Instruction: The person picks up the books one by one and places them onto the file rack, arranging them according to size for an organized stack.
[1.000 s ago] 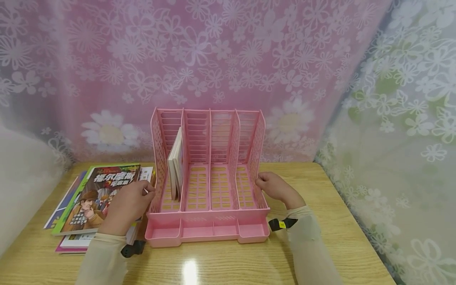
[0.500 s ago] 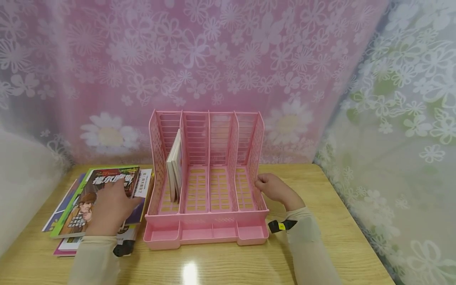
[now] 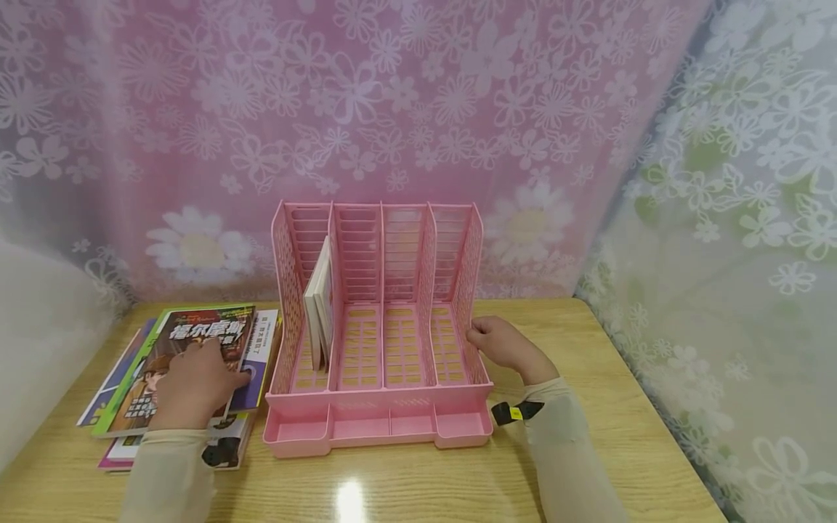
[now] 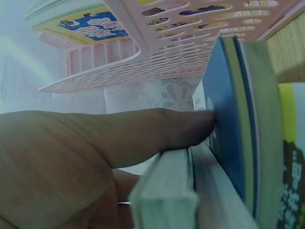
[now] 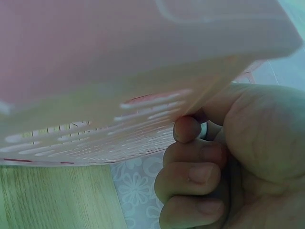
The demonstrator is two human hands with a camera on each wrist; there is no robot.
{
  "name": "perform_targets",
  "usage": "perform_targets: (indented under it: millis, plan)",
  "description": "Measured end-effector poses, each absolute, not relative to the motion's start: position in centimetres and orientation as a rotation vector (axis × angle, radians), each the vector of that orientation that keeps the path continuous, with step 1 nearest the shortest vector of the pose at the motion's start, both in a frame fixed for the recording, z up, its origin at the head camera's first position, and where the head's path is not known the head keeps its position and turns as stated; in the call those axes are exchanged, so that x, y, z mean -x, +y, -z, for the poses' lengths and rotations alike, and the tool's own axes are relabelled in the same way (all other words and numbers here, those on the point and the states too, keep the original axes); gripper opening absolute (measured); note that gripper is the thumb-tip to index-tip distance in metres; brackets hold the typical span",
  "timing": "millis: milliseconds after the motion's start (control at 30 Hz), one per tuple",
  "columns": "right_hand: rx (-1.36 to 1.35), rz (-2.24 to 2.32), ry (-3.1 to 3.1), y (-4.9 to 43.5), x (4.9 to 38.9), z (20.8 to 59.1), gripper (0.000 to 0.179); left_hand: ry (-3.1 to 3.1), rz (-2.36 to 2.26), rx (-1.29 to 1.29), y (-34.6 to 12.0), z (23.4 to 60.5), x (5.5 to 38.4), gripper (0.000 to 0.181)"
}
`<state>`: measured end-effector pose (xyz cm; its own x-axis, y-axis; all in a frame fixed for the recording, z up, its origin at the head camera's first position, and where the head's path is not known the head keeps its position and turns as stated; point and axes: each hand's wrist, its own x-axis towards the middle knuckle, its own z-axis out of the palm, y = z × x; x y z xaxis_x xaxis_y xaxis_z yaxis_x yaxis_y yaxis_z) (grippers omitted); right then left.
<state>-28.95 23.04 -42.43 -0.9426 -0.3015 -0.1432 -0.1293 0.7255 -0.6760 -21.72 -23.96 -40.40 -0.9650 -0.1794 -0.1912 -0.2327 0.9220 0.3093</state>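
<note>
A pink plastic book rack (image 3: 358, 390) with upright dividers stands on the table. Two thin books (image 3: 317, 319) lean in its leftmost slot. Left of the rack lies a stack of books, a comic-style paperback (image 3: 212, 319) with a dark, green-edged cover on top. My left hand (image 3: 192, 385) lies over that paperback, fingers spread across its cover. Its thumb (image 4: 167, 128) reaches straight past the pages' edge and touches a blue book (image 4: 226, 109) below. My right hand (image 3: 506, 343) grips the rack's right side wall with thumb and forefinger, the other fingers curled.
Other books (image 3: 107, 407) stick out from the stack at several angles. Shallow trays (image 3: 297, 432) run along the rack's front. Behind the wooden table (image 3: 418, 487) hangs a pink flowered curtain (image 3: 418, 109), with a pale flowered one (image 3: 752, 290) along the right.
My left hand has moved from beside the rack's left wall, left and down onto the book stack, its thumb spreading to the covers' edge. The right hand stays on the rack.
</note>
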Motion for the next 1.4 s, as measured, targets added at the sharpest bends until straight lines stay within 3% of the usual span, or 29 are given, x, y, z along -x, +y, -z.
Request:
perform_targets:
  millis: [167, 567, 800, 933, 1133, 1400]
  plan:
    - [0.337, 1.043, 2.673, 23.0, 28.9, 42.5, 0.033, 2.904, -0.534, 0.265, -24.5, 40.3, 21.6, 0.059]
    - [0.318, 1.044, 2.666, 22.9, 28.7, 42.6, 0.034, 3.053, -0.539, 0.237, -24.7, 39.7, 21.1, 0.058]
    - [0.316, 1.047, 2.671, 22.8, 28.7, 42.3, 0.034, 3.269, -0.782, 0.239, -24.0, 39.1, 20.3, 0.023]
    - [0.317, 1.035, 2.685, 22.8, 28.8, 42.5, 0.034, 3.388, -0.883, 0.219, -23.4, 38.4, 20.1, 0.023]
    - [0.298, 1.037, 2.693, 22.9, 28.9, 42.7, 0.031, 3.517, -1.141, 0.231, -22.8, 38.0, 20.3, 0.042]
    - [0.303, 1.033, 2.7, 22.9, 28.9, 42.6, 0.033, 3.559, -1.29, 0.27, -22.6, 37.6, 20.3, 0.045]
